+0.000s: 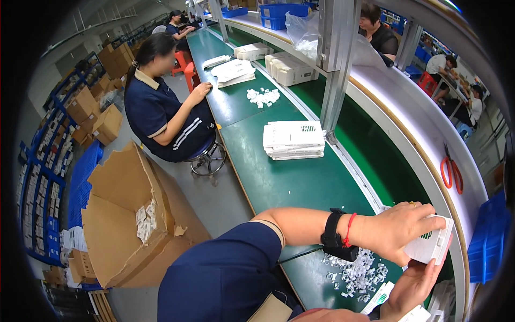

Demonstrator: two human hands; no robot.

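A small flat white carton with a green print is held at the right, over the far edge of the bench. My left hand grips it from above, fingers bent over its top; a black strap and a red cord circle that wrist. From below, my right hand closes on the lower edge of the same carton. Beneath my left wrist lies a heap of small clear-white plastic clips. Another white carton with green print lies by my right hand, partly hidden.
A stack of flat white cartons sits on the green bench. Farther on are more clips and cartons. Red-handled scissors lie on the white shelf. A large cardboard box stands left; a seated co-worker is beyond.
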